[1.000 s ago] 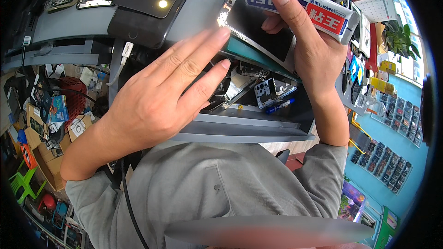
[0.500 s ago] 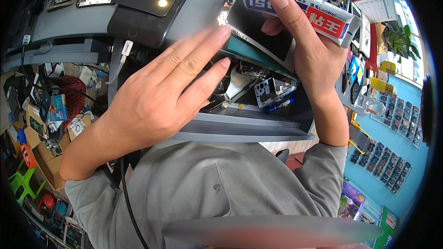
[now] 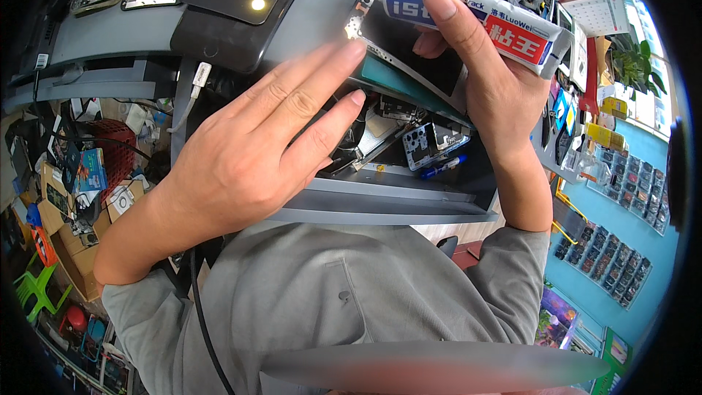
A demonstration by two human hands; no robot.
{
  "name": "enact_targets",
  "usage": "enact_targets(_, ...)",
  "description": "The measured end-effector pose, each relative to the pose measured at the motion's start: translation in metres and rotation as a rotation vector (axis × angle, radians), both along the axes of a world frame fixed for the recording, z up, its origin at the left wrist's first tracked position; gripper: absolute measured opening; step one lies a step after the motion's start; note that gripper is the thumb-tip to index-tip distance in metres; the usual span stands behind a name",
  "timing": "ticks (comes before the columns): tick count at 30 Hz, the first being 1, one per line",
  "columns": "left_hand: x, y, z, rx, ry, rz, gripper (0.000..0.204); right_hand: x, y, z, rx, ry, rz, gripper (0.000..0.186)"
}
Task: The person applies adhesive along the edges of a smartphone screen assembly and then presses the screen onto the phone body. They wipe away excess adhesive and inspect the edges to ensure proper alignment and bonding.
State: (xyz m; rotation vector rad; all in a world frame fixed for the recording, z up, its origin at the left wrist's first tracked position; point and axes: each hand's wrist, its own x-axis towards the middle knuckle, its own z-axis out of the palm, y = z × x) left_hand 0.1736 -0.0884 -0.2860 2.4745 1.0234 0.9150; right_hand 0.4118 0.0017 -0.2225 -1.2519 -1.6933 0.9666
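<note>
1. The grey shirt (image 3: 292,292) is nearest, a black cable (image 3: 201,322) running down its left side.
2. The left hand (image 3: 248,146) has its fingers stretched out, slightly apart, gripping nothing visible; its fingertips are by the phone's near left corner, and whether they touch I cannot tell.
3. The right hand (image 3: 501,80) is clamped around the tube (image 3: 512,11), thumb on top, nozzle pointing left.
4. The tube lies aslant above the phone (image 3: 406,44), nozzle at the phone's left end; contact cannot be told.
5. A teal mat (image 3: 398,82) shows along the phone's near edge.
6. Below, a drawer (image 3: 380,212) contains a blue pen (image 3: 444,167).
7. Further off: a plant (image 3: 635,66) and blue wall (image 3: 578,274).
</note>
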Motion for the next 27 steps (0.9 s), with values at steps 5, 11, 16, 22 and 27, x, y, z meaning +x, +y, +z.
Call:
enact_targets(5, 0.000, 0.000, 0.000, -0.001, -0.009, 0.000, 0.083, 0.009, 0.010, -0.003, 0.074, -0.003, 0.128, 0.028)
enact_targets(11, 0.000, 0.000, 0.000, 0.004, -0.001, -0.001, 0.083, 0.012, 0.008, -0.005, 0.033, 0.030, 0.142, 0.029)
enact_targets(16, 0.000, 0.000, 0.000, 0.001, 0.000, 0.001, 0.083, 0.011, 0.007, -0.003, 0.023, -0.003, 0.126, 0.031)
enact_targets(22, -0.001, -0.001, 0.001, -0.006, 0.008, 0.004, 0.084, 0.013, 0.006, -0.004, 0.022, 0.008, 0.149, 0.030)
enact_targets(27, 0.000, 0.000, 0.001, -0.004, 0.005, 0.002, 0.083, 0.015, 0.006, -0.004, 0.017, -0.004, 0.165, 0.029)
